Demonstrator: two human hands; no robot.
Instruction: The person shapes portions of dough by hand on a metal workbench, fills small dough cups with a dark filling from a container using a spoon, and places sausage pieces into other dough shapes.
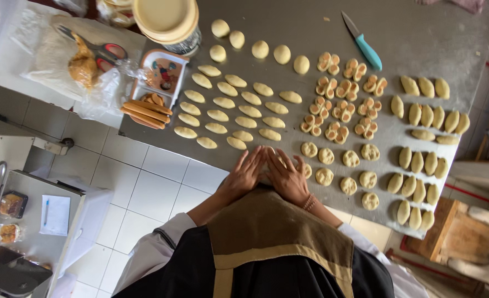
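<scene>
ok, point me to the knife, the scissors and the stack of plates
knife (368,52), head view, on its blue handle
scissors (112,52), head view, on the red handle loops
stack of plates (164,16), head view, on the top plate's face

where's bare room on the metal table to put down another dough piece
Free patches: the wide bare strip of metal table around the blue-handled knife, above the flower-shaped pieces, and a smaller gap between the oval pieces and those flowers. It is crowded near both hands and at the table's right end.
</scene>
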